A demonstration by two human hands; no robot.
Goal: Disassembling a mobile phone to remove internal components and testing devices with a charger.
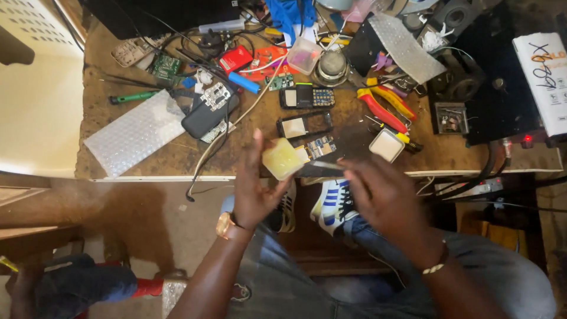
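My left hand (pixel 254 189) is up over the tabletop (pixel 177 150) edge, fingers curled round a small pale yellow square container (pixel 282 158), holding it tilted. My right hand (pixel 378 192) is pinched shut on a thin metal tool (pixel 326 165), its tip pointing at the container, just beside it. Beyond them lie an opened phone frame (pixel 304 125), a small circuit board (pixel 321 146), red-and-yellow pliers (pixel 384 109) and a small white square tub (pixel 387 145).

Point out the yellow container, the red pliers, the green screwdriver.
yellow container (pixel 282 158), head view, its pale lid, held in left hand
red pliers (pixel 378 111), head view, red handle
green screwdriver (pixel 134 96), head view, green handle
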